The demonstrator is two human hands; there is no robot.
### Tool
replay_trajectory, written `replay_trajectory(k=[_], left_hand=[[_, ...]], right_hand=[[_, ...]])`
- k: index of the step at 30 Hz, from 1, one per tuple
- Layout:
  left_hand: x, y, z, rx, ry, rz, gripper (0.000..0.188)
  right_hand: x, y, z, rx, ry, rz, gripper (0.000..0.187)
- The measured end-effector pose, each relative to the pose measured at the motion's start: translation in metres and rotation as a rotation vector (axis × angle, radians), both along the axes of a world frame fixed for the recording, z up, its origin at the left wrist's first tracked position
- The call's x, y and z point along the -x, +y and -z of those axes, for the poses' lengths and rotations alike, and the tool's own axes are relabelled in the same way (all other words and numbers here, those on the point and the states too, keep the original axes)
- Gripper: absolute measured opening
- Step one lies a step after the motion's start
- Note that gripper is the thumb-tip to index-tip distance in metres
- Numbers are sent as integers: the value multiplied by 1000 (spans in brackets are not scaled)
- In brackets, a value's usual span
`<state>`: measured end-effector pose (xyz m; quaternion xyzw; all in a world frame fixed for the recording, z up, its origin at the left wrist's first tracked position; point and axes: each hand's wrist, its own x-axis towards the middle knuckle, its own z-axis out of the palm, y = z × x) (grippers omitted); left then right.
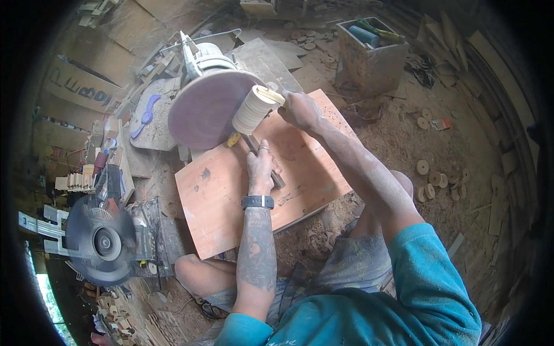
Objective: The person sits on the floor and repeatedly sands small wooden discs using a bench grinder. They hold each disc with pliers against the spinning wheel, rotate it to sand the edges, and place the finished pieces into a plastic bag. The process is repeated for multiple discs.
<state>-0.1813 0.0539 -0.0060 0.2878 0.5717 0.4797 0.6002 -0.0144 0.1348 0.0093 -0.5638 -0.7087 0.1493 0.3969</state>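
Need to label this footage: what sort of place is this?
Likely a woodworking shop: what looks like a disc sander, a stack of round wooden pieces, and loose wooden discs on the dusty floor.

Sanding disc (202, 112): upper left of centre, beyond the board (222, 202).
Disc stack (252, 112): right of it, beside the right hand (303, 111).
Rod (251, 143): mid-frame, in the left hand (262, 167).
Loose discs (423, 167): floor, right.
Wheel (105, 242): lower left.

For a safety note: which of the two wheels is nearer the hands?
The purplish disc, beside the stacked wooden rounds; the dark wheel sits far left.
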Motion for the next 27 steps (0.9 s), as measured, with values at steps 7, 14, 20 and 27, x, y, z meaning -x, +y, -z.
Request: replay_trajectory(k=[7, 14, 20, 27], left_hand=[[1, 0, 0, 3, -8, 9, 30], [1, 1, 3, -7, -13, 4, 30], [2, 1, 1, -6, -7, 9, 29], [1, 0, 0, -6, -14, 15, 28]], right_hand=[[0, 1, 2, -9, -4, 4, 18], [0, -2, -3, 15, -4, 5, 19], [1, 0, -2, 49, -36, 11, 16], [0, 3, 5, 1, -16, 13, 18]])
